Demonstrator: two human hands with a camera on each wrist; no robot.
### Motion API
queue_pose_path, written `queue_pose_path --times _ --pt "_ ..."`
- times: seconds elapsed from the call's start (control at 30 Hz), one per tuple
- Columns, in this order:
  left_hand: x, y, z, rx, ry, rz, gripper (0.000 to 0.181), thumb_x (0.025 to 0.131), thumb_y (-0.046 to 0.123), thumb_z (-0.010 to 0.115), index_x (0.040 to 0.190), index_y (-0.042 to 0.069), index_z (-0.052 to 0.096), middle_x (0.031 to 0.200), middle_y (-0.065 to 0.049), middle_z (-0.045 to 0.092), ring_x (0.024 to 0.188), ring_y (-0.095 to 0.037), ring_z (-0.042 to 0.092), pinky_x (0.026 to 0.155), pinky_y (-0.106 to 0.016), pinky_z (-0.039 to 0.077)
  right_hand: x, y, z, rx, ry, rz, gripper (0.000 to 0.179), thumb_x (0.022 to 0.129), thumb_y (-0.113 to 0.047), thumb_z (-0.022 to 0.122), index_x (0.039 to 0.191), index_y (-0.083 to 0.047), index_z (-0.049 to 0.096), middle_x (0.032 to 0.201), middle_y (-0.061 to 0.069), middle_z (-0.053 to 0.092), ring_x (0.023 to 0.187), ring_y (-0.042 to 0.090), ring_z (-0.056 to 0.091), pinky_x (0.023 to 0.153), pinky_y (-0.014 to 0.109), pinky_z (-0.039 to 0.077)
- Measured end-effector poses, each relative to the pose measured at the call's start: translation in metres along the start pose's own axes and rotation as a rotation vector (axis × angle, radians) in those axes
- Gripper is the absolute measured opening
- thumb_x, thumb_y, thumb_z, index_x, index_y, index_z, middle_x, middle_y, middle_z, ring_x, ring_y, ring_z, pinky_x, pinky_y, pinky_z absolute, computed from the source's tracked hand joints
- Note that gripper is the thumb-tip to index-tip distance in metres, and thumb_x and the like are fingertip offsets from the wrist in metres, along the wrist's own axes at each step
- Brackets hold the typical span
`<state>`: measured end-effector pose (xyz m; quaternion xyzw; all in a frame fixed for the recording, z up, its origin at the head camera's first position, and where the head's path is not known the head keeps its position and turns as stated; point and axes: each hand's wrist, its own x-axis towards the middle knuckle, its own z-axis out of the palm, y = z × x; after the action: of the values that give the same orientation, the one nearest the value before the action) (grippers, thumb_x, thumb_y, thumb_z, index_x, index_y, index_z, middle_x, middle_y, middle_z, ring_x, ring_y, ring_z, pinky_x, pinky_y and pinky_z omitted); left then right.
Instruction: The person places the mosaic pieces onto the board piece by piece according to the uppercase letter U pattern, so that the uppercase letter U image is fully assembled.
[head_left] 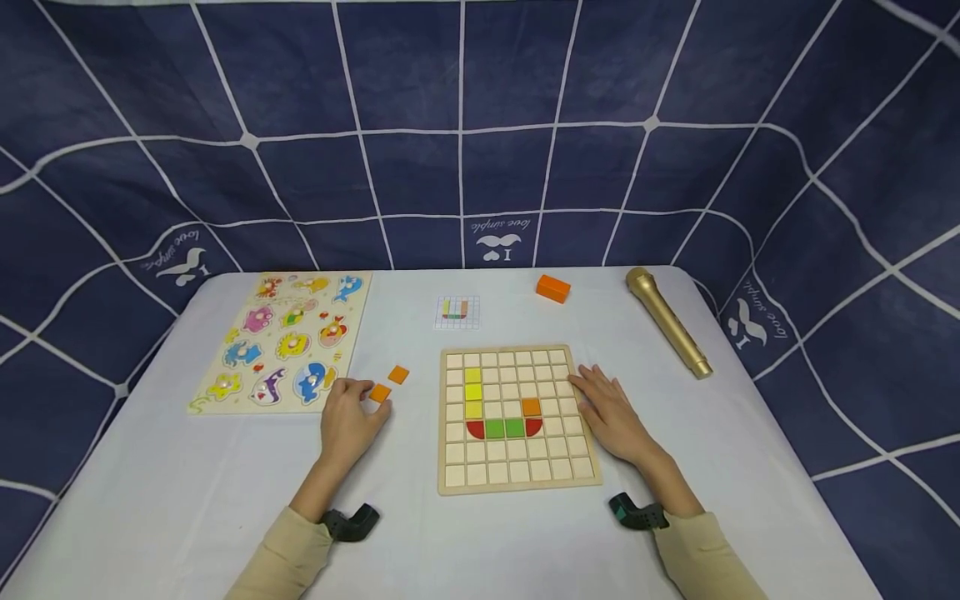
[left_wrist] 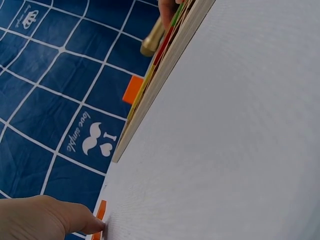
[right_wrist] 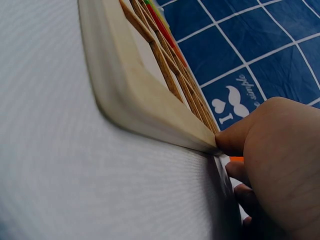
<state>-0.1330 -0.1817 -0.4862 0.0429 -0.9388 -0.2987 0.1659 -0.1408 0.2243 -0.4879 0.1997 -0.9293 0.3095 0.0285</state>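
Observation:
My left hand (head_left: pixel 351 425) pinches a small orange square tile (head_left: pixel 380 392) between thumb and fingers, low over the white table. In the left wrist view the thumb (left_wrist: pixel 75 217) presses against an orange tile's edge. A second orange tile (head_left: pixel 399 375) lies just beyond it. My right hand (head_left: pixel 617 419) rests along the right edge of a wooden grid board (head_left: pixel 520 489), its thumb touching the frame. On the board sit a column of yellow tiles (head_left: pixel 472 392), green tiles (head_left: pixel 504 428) between two red rounded pieces (head_left: pixel 476 429), and one orange tile (head_left: pixel 531 407).
A small printed pattern card (head_left: pixel 457 312) lies behind the board. An orange block (head_left: pixel 553 289) stands at the back, left of a gold microphone-shaped tube (head_left: pixel 670 323). An animal peg puzzle (head_left: pixel 281 342) occupies the left side. Blue checked cloth (head_left: pixel 510 167) hangs behind the table.

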Motion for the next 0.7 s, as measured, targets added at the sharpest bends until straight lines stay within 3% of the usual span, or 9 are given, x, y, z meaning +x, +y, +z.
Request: queue_pose_path --times 0.2,0.4,0.7 --pt "0.000 0.000 0.001 -0.012 0.021 -0.003 0.028 0.072 0.012 0.075 0.093 -0.003 0.067 0.090 -0.012 0.051 0.080 -0.026 0.051 0.069 -0.037 0.039 0.000 0.002 0.001 -0.007 0.000 -0.005 0.042 0.095 -0.013 0.048 0.137 -0.008 0.043 0.146 0.016 0.029 0.137 0.033 0.015 0.105 0.056 0.005" --pt "0.000 0.001 0.000 -0.036 0.001 -0.026 0.027 0.072 0.011 0.073 0.093 -0.003 0.066 0.089 -0.012 0.052 0.079 -0.026 0.051 0.068 -0.037 0.039 0.000 0.001 0.000 -0.006 -0.003 -0.003 0.043 0.094 -0.012 0.048 0.136 -0.008 0.043 0.146 0.017 0.029 0.137 0.034 0.015 0.105 0.056 0.005" --pt "0.006 0.012 -0.005 -0.057 -0.010 -0.009 0.025 0.068 0.013 0.073 0.088 0.000 0.066 0.073 -0.008 0.057 0.065 -0.021 0.051 0.060 -0.033 0.038 0.000 0.000 0.001 -0.002 0.027 -0.031 0.042 0.093 -0.010 0.049 0.135 -0.005 0.045 0.144 0.020 0.031 0.135 0.038 0.018 0.104 0.058 0.006"
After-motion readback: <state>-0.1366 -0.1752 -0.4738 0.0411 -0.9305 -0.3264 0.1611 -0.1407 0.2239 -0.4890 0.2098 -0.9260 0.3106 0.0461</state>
